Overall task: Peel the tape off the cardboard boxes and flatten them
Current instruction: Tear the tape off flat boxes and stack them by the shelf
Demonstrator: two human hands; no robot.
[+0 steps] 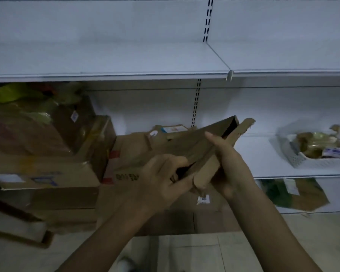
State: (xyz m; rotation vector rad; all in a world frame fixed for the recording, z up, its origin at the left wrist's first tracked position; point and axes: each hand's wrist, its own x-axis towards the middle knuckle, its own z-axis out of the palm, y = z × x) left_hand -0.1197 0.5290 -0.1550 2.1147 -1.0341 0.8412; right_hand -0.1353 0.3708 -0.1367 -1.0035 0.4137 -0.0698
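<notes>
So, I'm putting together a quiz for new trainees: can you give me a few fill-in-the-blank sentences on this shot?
1. The left hand and right hand hold the same small cardboard ___.
2. The white basket sits on a shelf to the person's ___.
3. The stack of larger boxes is on the person's ___.
Missing words: box; right; left.
</notes>
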